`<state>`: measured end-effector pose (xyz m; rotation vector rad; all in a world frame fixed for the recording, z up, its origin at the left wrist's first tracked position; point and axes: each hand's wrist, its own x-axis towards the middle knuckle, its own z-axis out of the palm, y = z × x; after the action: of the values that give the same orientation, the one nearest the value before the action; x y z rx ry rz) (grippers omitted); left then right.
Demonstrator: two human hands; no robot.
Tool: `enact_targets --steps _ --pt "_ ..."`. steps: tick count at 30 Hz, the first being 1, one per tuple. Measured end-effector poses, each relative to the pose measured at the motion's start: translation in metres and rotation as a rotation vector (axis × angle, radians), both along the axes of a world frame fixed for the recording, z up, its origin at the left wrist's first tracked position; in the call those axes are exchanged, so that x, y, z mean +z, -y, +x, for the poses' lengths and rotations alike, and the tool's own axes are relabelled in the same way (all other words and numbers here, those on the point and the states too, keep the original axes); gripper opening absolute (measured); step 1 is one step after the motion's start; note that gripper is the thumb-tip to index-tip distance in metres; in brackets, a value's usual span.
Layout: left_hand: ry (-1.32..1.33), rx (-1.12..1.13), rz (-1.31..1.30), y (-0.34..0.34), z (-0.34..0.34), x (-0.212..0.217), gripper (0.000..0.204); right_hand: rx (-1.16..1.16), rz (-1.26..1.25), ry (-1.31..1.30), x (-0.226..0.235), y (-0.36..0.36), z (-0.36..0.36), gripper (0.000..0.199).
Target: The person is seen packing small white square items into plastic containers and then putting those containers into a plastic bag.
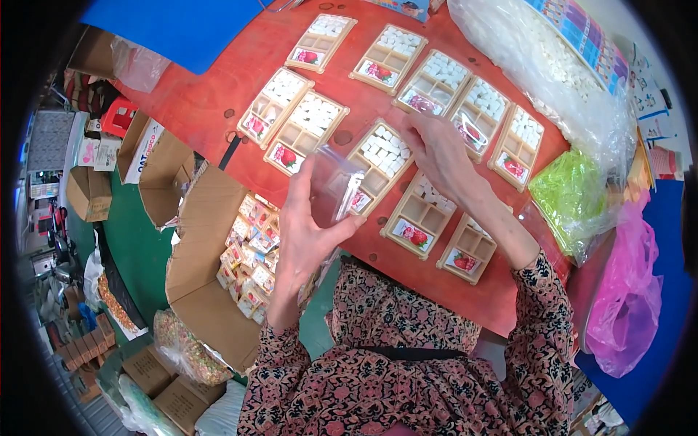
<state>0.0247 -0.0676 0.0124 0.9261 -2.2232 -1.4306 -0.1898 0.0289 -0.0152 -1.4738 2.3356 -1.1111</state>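
My left hand [302, 225] is curled around a clear plastic container [336, 185], thumb on the near side. Whether it is a stiff box or a bag I cannot tell. Behind it lies a beige compartment tray [379, 156] holding white pieces and a strawberry-printed card, partly covered by the container. Over that tray's right edge is my right hand [436, 149], fingers bent together and pointing down; what they hold, if anything, is hidden. Similar trays, such as the beige tray [418, 218] below my right wrist, are spread around both hands.
The trays lie on a red table [196, 94]. A large clear bag of white pieces [538, 62] sits at the far right, near a green plastic bag [567, 192] and a pink plastic bag [625, 291]. An open cardboard box [211, 240] of small printed packs stands left.
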Motion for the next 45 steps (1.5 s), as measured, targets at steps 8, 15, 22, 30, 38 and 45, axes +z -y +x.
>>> enact_targets --steps 8,15,22,30,38,45 --pt "0.048 -0.089 -0.117 -0.013 0.004 0.0 0.098 -0.001 0.045 0.014 -0.002 -0.006 0.003 0.011" --pt "0.056 -0.114 -0.064 -0.023 0.003 0.0 0.096 0.008 0.055 0.02 0.001 -0.007 0.007 0.012" --pt "0.137 -0.118 -0.233 -0.025 -0.006 0.006 0.096 -0.066 0.026 -0.151 0.0 -0.01 0.033 0.034" --pt "0.223 -0.118 -0.333 -0.026 -0.007 0.002 0.097 0.22 0.195 -0.318 0.011 -0.021 0.047 0.023" --pt "0.151 -0.118 -0.309 -0.018 -0.008 0.007 0.097 0.376 0.128 -0.333 0.003 0.003 0.024 0.019" --pt "-0.199 -0.033 0.559 -0.018 0.001 0.027 0.096 0.354 0.043 1.038 0.039 -0.009 0.025 0.017"
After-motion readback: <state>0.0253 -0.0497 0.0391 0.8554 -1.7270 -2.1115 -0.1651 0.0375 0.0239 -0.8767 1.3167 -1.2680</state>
